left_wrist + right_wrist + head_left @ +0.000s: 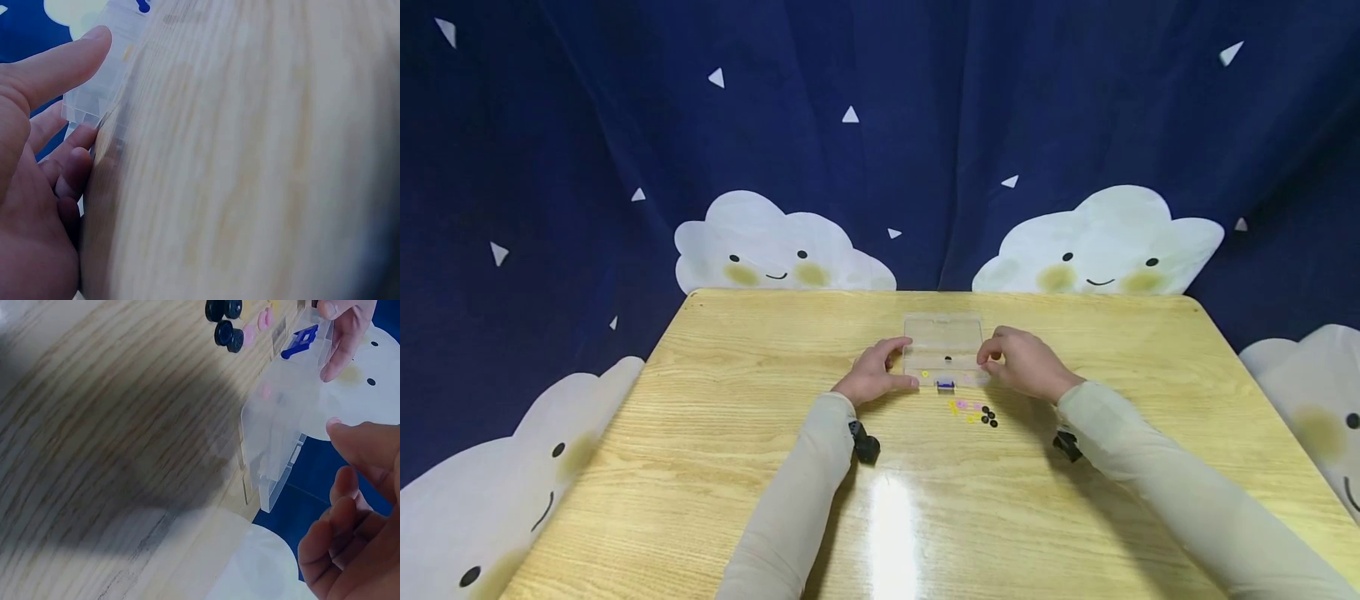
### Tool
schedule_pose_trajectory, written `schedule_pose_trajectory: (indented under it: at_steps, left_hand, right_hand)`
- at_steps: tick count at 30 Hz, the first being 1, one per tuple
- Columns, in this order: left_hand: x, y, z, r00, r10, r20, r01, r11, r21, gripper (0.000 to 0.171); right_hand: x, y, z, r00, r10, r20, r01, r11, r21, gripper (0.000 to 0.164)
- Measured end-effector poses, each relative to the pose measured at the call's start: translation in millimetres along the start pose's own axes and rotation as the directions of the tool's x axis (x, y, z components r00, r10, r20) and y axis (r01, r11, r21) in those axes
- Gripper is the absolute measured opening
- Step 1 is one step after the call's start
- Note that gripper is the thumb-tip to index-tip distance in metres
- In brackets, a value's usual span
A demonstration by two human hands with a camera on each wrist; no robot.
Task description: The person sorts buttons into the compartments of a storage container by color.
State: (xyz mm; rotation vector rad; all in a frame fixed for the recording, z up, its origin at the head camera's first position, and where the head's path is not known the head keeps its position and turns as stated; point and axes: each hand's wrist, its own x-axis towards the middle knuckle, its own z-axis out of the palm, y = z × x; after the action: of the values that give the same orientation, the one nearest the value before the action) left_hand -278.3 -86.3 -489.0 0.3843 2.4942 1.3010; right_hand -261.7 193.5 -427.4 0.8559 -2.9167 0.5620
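Note:
A clear plastic box (943, 333) lies on the wooden table with its lid raised at the back. My left hand (874, 372) grips the box's left end, thumb by the front corner and fingers towards the back; its thumb (94, 47) overlaps the box in the left wrist view. At the other end is my right hand (1021, 362), its fingers loosely curled beside the box and nothing visible in them. A small blue part (300, 342) sits at the box's front edge. Inside are a small black piece (948, 358) and a yellow piece (925, 374).
In front of the box lie several black wheel-like pieces (987, 415), pink pieces (962, 404) and yellow pieces (954, 407). The table (760, 358) ends at a dark blue curtain (925, 167) printed with clouds.

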Motion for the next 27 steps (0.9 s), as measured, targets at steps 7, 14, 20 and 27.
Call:
schedule_pose_trajectory:
  at_steps: [7, 14, 20, 27]
  left_hand:
    - [0.4, -0.3, -1.3, 1.0, -0.006, 0.0, 0.006, 1.0, 0.001, 0.077]
    - [1.3, -1.5, -1.5, 1.0, -0.007, 0.004, 0.007, 1.0, 0.007, 0.077]
    - [0.3, -2.1, -1.4, 1.0, -0.002, 0.001, 0.002, 1.0, 0.017, 0.078]
    - [0.8, -0.4, -0.5, 1.0, 0.001, 0.0, -0.001, 1.0, 0.019, 0.078]
  right_hand:
    - [0.6, -2.1, 2.3, 1.0, 0.001, 0.012, -0.001, 1.0, 0.004, 0.007]
    - [0.3, -3.1, 4.6, 1.0, -0.006, 0.0, 0.006, 1.0, 0.013, 0.007]
    - [-0.1, -4.1, 7.3, 1.0, -0.001, 0.007, 0.0, 1.0, 0.021, 0.008]
    - [0.9, -6.1, 6.3, 1.0, -0.006, 0.006, 0.006, 1.0, 0.018, 0.008]
